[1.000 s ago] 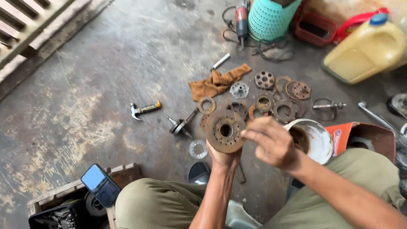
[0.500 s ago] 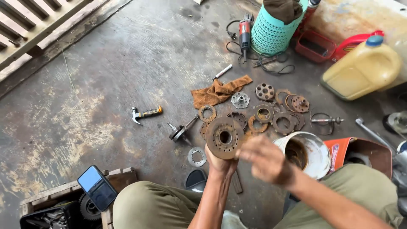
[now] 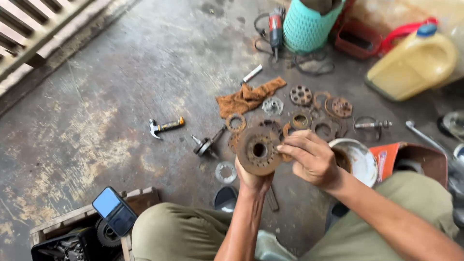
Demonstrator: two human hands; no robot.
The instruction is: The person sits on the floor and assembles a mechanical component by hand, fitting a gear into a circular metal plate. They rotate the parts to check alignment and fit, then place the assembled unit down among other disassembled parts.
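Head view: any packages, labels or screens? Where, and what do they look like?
Phone: lower left on a wooden crate, dark slab, screen lit pale blue.
Jug: upper right on the floor, yellow plastic, blue cap.
Carton: right of the right hand, orange with a white patch.
No signs visible.

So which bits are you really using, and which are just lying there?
In use:
rusty disc, held up by the left hand
right hand, fingers on the disc's edge

Lying about:
hammer
rag
yellow jug
phone
grinder
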